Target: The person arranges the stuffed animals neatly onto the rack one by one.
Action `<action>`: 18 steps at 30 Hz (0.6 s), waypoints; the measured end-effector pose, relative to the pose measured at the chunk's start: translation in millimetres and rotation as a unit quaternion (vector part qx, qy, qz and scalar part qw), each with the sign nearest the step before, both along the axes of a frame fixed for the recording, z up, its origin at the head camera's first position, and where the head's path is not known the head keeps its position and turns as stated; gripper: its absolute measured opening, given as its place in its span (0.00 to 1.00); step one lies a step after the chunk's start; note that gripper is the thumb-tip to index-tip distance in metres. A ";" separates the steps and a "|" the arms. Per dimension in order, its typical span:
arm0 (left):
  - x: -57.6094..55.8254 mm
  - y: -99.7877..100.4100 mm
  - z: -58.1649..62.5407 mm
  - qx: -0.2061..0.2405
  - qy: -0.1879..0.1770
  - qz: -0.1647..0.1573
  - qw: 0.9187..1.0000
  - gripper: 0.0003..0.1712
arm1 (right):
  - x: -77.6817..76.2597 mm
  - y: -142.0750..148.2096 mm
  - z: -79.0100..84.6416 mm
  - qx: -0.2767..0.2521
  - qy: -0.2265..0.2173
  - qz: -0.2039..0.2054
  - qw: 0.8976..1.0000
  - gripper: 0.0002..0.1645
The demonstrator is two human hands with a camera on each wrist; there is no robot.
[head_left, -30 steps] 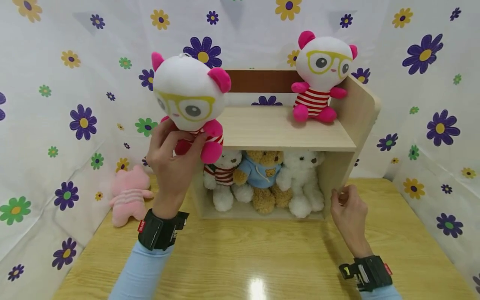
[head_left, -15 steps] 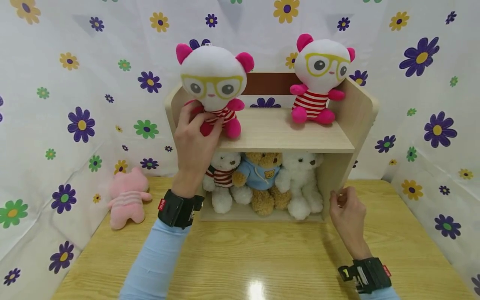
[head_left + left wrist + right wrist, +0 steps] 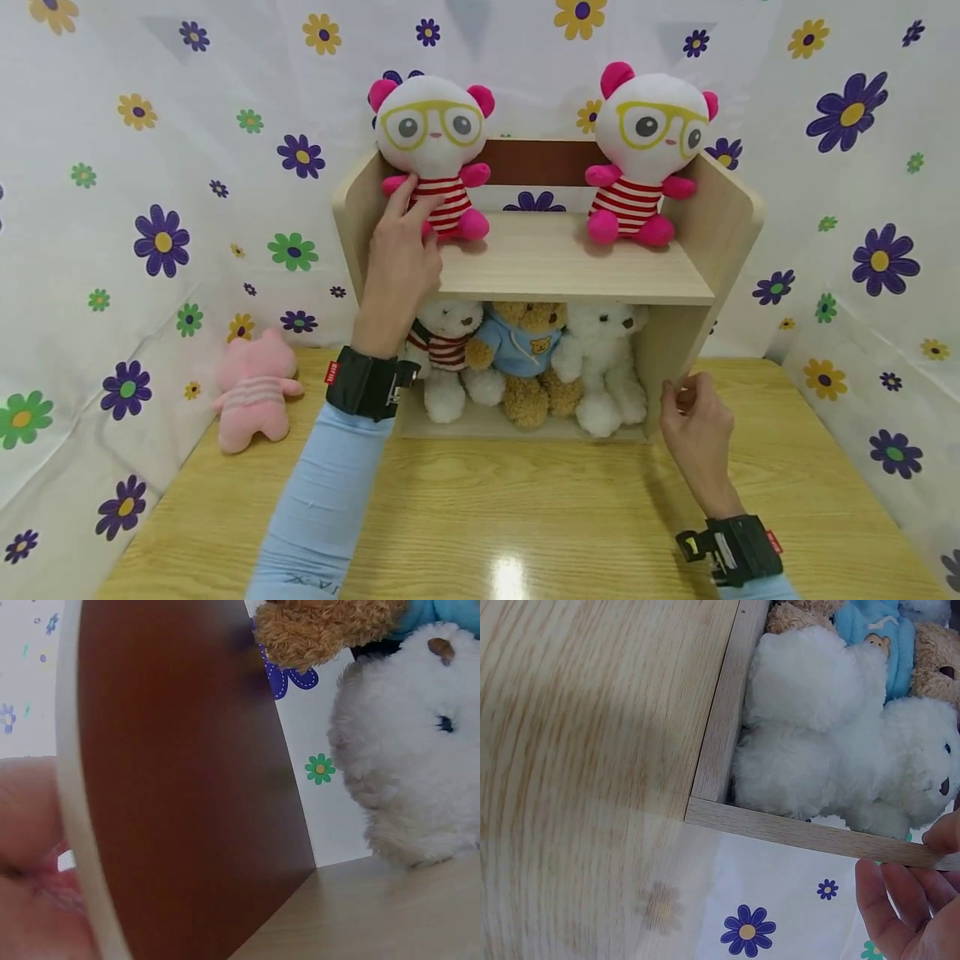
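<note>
A panda plush with yellow glasses and a red-striped body sits upright at the left end of the shelf unit's upper board. My left hand is at its lower body, with straight fingers touching its arm and striped belly and partly hiding one leg. A matching panda plush sits at the board's right end. My right hand pinches the front edge of the shelf unit's right side panel, thumb on the inner side and fingers outside, as the right wrist view shows.
Below the board sit a white plush in a striped top, a brown bear in a blue hoodie and a fluffy white plush. A pink plush lies on the wooden table at left. Flowered cloth hangs behind.
My left hand has carried the panda plush up and to the right onto the upper board, and its fingers have loosened. My right hand stays at the side panel.
</note>
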State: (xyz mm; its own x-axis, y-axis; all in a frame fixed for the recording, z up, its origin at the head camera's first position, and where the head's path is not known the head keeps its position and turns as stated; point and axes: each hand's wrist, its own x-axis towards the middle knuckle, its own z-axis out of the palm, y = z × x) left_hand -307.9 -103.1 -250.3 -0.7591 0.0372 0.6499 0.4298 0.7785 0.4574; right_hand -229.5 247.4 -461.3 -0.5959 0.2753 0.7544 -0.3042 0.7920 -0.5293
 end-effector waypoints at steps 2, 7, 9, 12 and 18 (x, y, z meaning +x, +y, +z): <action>6.4 1.8 -1.6 -0.002 0.001 0.013 1.000 0.24 | -0.3 1.1 0.6 0.000 0.003 0.000 1.000 0.09; 18.5 5.0 -2.1 -0.022 -0.025 0.075 0.997 0.27 | 0.2 1.8 1.1 0.005 0.008 0.001 1.000 0.09; 18.9 5.6 -0.8 -0.028 -0.037 0.090 0.995 0.25 | 0.3 2.1 1.2 0.007 0.009 0.000 1.000 0.09; 16.6 6.8 0.1 -0.020 -0.038 0.090 0.995 0.20 | -0.1 2.7 1.0 0.007 0.008 0.000 1.000 0.09; 12.3 12.9 -4.6 -0.005 -0.021 0.057 0.998 0.15 | -0.6 2.9 -0.6 0.004 0.004 -0.001 1.000 0.09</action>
State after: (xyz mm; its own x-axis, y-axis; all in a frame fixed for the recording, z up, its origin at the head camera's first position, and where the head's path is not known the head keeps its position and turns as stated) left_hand -295.7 -90.2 -254.9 -0.7851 -0.0437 0.6178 0.3195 0.8260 0.4643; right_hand -230.1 250.3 -461.9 -0.5885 0.2707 0.7618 -0.3067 0.7970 -0.5202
